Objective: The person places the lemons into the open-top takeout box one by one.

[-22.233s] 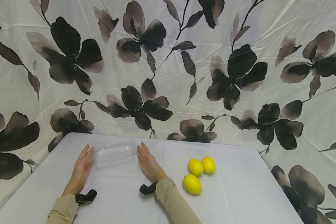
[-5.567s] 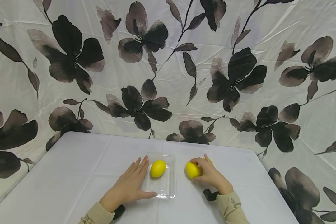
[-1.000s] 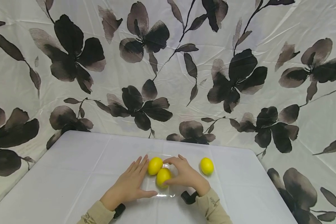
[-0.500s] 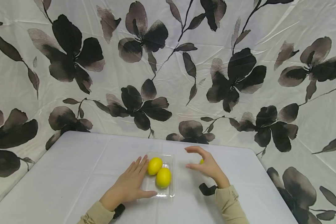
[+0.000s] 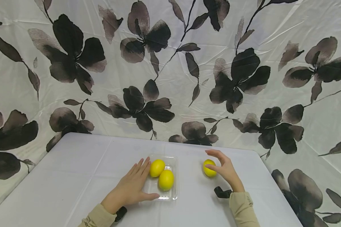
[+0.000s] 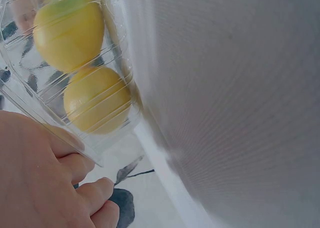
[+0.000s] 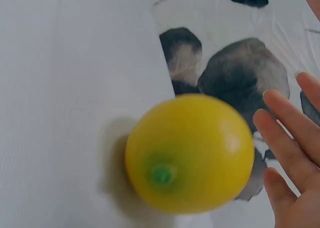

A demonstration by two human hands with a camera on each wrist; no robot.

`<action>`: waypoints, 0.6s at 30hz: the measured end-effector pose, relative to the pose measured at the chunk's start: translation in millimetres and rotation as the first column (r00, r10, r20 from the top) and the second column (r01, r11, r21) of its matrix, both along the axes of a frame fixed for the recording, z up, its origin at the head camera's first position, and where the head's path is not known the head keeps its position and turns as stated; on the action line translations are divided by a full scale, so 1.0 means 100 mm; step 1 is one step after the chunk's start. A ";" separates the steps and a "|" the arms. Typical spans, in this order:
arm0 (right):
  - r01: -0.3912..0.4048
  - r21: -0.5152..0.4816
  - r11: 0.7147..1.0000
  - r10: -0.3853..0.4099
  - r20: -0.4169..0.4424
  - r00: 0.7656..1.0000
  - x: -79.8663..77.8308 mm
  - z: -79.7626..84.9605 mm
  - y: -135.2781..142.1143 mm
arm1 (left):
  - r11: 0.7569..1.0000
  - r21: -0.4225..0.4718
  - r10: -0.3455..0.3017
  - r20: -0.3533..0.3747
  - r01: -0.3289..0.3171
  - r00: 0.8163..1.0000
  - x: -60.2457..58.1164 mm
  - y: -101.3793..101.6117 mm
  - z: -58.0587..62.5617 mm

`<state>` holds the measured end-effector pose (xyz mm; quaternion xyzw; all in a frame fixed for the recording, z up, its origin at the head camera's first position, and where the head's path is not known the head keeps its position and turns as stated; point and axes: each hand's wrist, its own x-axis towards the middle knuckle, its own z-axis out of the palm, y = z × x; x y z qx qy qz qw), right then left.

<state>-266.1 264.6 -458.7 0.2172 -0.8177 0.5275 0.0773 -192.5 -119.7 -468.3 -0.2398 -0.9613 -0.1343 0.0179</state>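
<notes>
A clear plastic container [image 5: 174, 193] stands mid-table with two lemons in it, a rear lemon [image 5: 157, 168] and a front lemon [image 5: 166, 180] side by side. Along its left side lies my left hand [image 5: 128, 188], fingers straight and thumb stretched toward the near edge. The left wrist view shows the lemons [image 6: 97, 100] through the ribbed clear wall. On the right, a third lemon [image 5: 209, 168] sits on the cloth. Over it hovers my right hand [image 5: 225, 168], thumb and fingers spread; in the right wrist view the fingers [image 7: 290, 153] are apart from that lemon [image 7: 190, 153].
A white cloth covers the table [image 5: 82, 164]. Behind it hangs a white curtain [image 5: 187, 94] printed with dark flowers, close to the table's back edge. Black wrist cameras [image 5: 222, 192] sit at both wrists.
My right hand has let go of the front lemon in the container and moved right to the lone lemon. My left hand has stayed at the container's side.
</notes>
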 end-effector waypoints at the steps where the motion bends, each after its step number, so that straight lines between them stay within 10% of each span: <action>1: 0.003 -0.006 1.000 -0.003 0.008 1.000 -0.02 -0.06 0.04 | 1.000 -0.001 0.001 0.000 -0.001 1.000 0.00 0.00 0.00; 18: 0.016 0.023 1.000 -0.021 0.237 0.971 -0.06 -0.50 0.21 | 1.000 0.008 0.002 0.013 -0.002 1.000 0.01 -0.01 0.02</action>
